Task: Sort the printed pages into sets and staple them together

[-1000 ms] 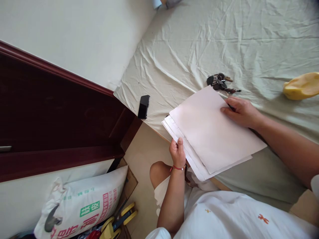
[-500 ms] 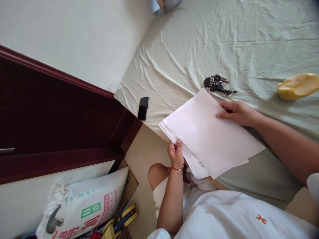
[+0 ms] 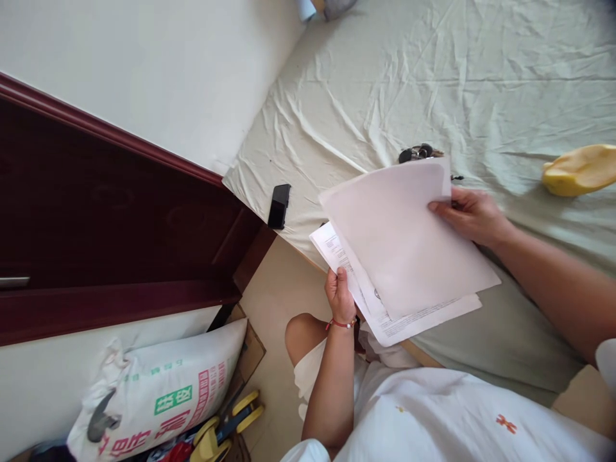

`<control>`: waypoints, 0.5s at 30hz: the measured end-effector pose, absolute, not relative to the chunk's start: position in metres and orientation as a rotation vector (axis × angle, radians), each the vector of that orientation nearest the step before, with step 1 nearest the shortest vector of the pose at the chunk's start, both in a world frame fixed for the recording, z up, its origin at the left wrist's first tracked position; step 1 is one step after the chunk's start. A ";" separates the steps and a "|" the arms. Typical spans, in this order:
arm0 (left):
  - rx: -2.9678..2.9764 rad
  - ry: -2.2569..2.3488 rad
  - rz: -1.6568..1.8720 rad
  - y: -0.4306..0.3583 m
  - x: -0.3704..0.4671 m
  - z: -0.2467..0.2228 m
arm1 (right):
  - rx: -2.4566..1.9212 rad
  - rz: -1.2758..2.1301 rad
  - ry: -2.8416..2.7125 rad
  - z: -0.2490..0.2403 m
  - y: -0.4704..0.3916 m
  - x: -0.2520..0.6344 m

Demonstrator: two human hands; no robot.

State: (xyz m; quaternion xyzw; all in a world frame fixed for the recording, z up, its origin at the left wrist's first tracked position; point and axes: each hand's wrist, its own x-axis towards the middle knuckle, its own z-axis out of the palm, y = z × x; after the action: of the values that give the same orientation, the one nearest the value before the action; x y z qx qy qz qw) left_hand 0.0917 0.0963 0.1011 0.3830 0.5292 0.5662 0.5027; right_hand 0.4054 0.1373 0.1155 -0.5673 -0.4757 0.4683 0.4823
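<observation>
Printed sheets (image 3: pixel 402 326) are pinched at their left edge by my left hand (image 3: pixel 341 298), its thumb on top and a red bracelet at the wrist. Above them my right hand (image 3: pixel 474 215) grips the right edge of a blank white sheet (image 3: pixel 399 237), which is lifted and bent along its far edge. Lines of print show on the paper beneath. The blank sheet partly covers a bunch of keys (image 3: pixel 416 153) on the green bedsheet.
A black phone (image 3: pixel 278 206) lies at the edge of the bed (image 3: pixel 346 83). A yellow fruit piece (image 3: pixel 580 170) rests at the right. On the floor side are a white printed sack (image 3: pixel 163 385), a yellow-wheeled object (image 3: pixel 245 410) and a dark red door (image 3: pixel 106 212).
My right hand has moved slightly right with the top sheet, which has shifted up off the others and bent. Printed text now shows below it, and the keys are more covered.
</observation>
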 end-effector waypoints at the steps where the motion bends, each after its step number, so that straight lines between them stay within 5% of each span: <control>1: 0.917 1.271 1.370 0.096 0.092 0.101 | -1.345 1.172 -1.056 0.117 0.137 0.405; 8: 0.914 1.230 1.376 0.096 0.090 0.107 | -1.131 1.286 -0.433 0.128 0.144 0.412; 15: 0.866 1.240 1.345 0.096 0.090 0.104 | -1.192 1.268 -0.401 0.132 0.145 0.424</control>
State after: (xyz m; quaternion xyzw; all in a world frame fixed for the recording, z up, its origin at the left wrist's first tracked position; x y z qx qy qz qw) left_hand 0.0897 0.0963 0.1037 0.3627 0.5195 0.5634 0.5302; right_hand 0.4244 0.1453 0.1322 -0.5201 -0.1747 0.5528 0.6272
